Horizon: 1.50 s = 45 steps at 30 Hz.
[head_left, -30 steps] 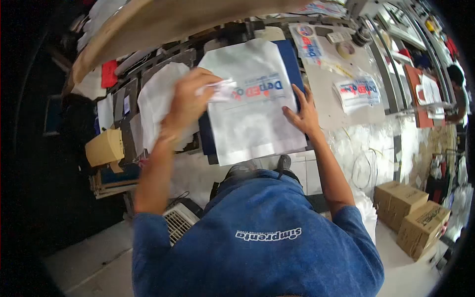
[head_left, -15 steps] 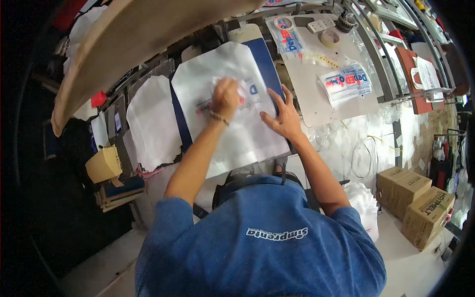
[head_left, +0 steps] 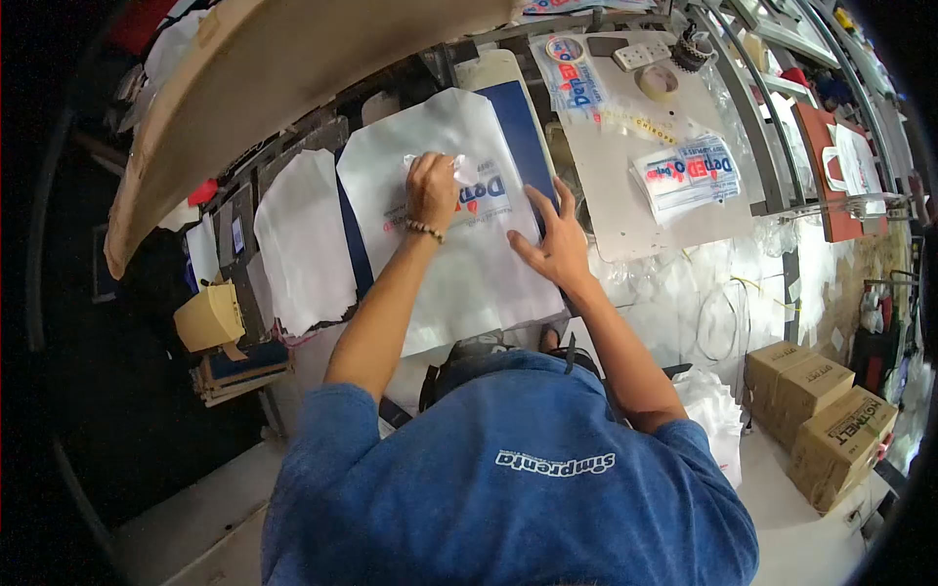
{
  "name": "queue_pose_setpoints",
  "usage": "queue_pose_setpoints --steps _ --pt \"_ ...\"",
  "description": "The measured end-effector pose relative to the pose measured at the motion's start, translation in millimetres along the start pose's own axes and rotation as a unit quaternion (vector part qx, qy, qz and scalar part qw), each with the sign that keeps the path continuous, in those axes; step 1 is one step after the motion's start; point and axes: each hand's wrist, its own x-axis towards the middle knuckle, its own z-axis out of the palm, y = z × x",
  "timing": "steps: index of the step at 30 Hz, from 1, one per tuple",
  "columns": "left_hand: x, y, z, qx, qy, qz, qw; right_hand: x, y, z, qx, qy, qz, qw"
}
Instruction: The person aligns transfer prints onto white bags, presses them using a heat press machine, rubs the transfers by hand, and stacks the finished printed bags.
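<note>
A large white bag or sheet (head_left: pixel 459 273) with blue and red "DepED" print lies over a dark blue board (head_left: pixel 517 122). My left hand (head_left: pixel 433 190) is closed around a crumpled white cloth or paper (head_left: pixel 467 170), pressed onto the print. Toward the sheet's right edge, my right hand (head_left: pixel 557 242) rests with its fingers spread, the fingertips reaching over the blue board. Left of the board lies a stack of plain white sheets (head_left: pixel 305 244).
Printed plastic pieces (head_left: pixel 689 178), a tape roll (head_left: pixel 657 82) and a power strip (head_left: pixel 641 55) lie on the right board. A large tan-edged panel (head_left: pixel 283 78) hangs at upper left. Cardboard boxes (head_left: pixel 842 444) stand on the floor at right.
The crumpled cloth and my left hand came down onto the print and have since shifted slightly left. My right hand stays spread at the sheet's right edge. The camera view has shifted.
</note>
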Motion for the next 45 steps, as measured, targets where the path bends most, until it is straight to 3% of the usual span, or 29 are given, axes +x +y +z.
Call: queue_pose_setpoints --steps 1,3,4,7,9,13,15,18,19,21,25,26,27,29,31,33,34,35,37,39,41,42,43,45 --pt "10 6 -3 0.007 0.029 -0.001 1.000 2 -1 -1 0.007 0.002 -0.003 1.000" --pt "-11 32 9 -0.033 -0.018 0.043 0.998 1 4 3 0.006 0.013 -0.017 1.000" --pt "-17 48 2 -0.043 0.040 0.045 0.997 2 5 3 0.001 0.022 -0.030 0.999" --pt "-29 -5 -36 0.002 -0.036 -0.044 0.998 1 5 2 0.011 0.019 -0.025 0.999" --pt "-17 -13 -25 0.004 0.012 -0.047 0.999 5 0 -3 0.022 0.003 -0.003 1.000" --pt "-3 65 4 -0.096 0.028 0.002 0.995 2 2 0 0.037 -0.016 0.011 0.999" --pt "-12 46 -9 -0.131 0.011 -0.111 0.985 2 2 0 0.029 -0.010 0.004 1.000" --pt "3 4 -34 -0.065 -0.014 -0.160 0.985 6 -3 -3 0.035 -0.005 0.005 0.999" --pt "-6 14 -29 -0.065 -0.019 -0.164 0.984 2 -4 -4 0.041 -0.015 0.015 0.999" --pt "-7 33 -10 -0.081 -0.023 -0.065 0.994 3 1 2 0.015 0.008 -0.010 1.000" --pt "20 1 -14 -0.043 -0.059 -0.162 0.984 1 2 2 -0.001 0.020 -0.010 1.000" --pt "7 18 -7 -0.156 -0.048 -0.191 0.968 6 -1 0 0.000 0.026 -0.015 1.000" --pt "15 21 -11 -0.156 -0.047 -0.183 0.969 5 -5 -3 0.006 0.005 0.003 1.000" --pt "14 28 -16 -0.176 -0.156 -0.240 0.942 0 -6 -7 0.012 -0.027 0.032 0.999" --pt "14 13 -29 -0.098 -0.183 -0.231 0.950 1 -8 -8 0.039 -0.025 0.041 0.998" --pt "13 24 -22 -0.073 -0.073 -0.062 0.993 11 1 -2 0.041 0.012 -0.001 0.999" --pt "16 27 -21 -0.034 -0.065 -0.005 0.997 12 2 -2 0.038 0.013 -0.001 0.999" --pt "23 19 -24 -0.036 -0.073 -0.010 0.997 2 3 1 0.036 0.005 0.006 0.999" --pt "48 4 -44 -0.088 -0.239 -0.312 0.915 -11 -2 0 0.043 -0.007 0.010 0.999" --pt "36 -1 -18 -0.124 -0.171 -0.282 0.936 2 3 1 0.037 0.009 0.000 0.999" --pt "12 25 -21 -0.047 -0.084 -0.029 0.995 8 5 2 0.021 0.027 -0.021 0.999" --pt "16 5 -20 -0.093 -0.169 -0.182 0.964 8 2 -2 0.035 0.016 -0.004 0.999" --pt "7 -2 -19 -0.093 -0.174 -0.197 0.960 2 -2 -4 0.050 0.000 0.011 0.999" --pt "29 -17 -21 -0.088 -0.247 -0.317 0.912 10 0 -3 0.055 0.011 0.005 0.998"
